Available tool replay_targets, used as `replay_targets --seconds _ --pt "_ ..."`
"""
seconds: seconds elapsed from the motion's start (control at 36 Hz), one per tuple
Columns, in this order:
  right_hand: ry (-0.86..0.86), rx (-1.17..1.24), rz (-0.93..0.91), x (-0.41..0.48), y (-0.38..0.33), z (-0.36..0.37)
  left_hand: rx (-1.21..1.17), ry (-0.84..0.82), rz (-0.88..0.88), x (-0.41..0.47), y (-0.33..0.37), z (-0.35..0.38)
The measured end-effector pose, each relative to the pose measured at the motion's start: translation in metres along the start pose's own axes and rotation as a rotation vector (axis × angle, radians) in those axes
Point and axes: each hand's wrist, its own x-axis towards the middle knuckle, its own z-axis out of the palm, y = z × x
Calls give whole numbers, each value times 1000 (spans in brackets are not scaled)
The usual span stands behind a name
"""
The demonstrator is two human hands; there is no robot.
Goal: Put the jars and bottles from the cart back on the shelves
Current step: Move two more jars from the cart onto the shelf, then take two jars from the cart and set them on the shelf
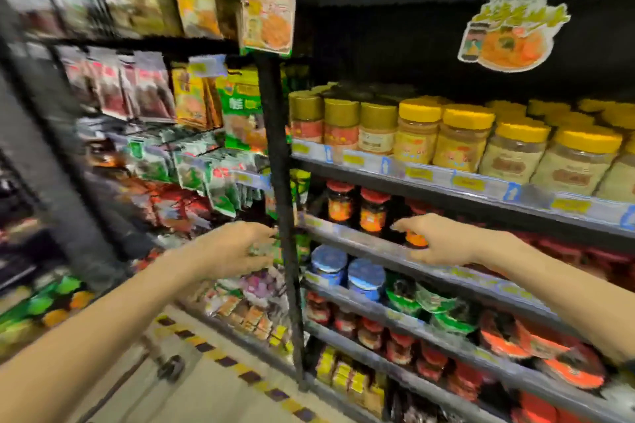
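Note:
My right hand (443, 242) reaches to the shelf rail (357, 239) of the red-lidded sauce jar row. Its fingers and thumb curl round a dark jar with an orange label (415, 239) at the shelf's front edge. Two matching red-lidded jars (372, 209) stand just left of it. My left hand (233, 249) hovers in front of the black upright post (280, 182), fingers loosely curled with nothing plainly in them. Motion blur hides fine detail.
Yellow-lidded and gold-lidded jars (460, 137) fill the shelf above. Blue-lidded tubs (364, 276) and green-lidded bowls sit on the shelf below. Hanging snack packets (192, 168) cover the left bay. A caster wheel (170, 367) and striped floor tape (220, 359) lie at bottom left.

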Motion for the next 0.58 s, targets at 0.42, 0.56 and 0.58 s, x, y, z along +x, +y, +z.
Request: replay_targets --seconds 0.42,0.56,0.58 --pt "-161 -121 -624 215 -257 4 -100 21 -704 -170 -174 53" --pt "-130 -142 -724 283 -324 5 -131 87 -909 -201 -216 61" --pt "-114 -137 -738 298 -335 7 -143 102 -954 -206 -225 63"
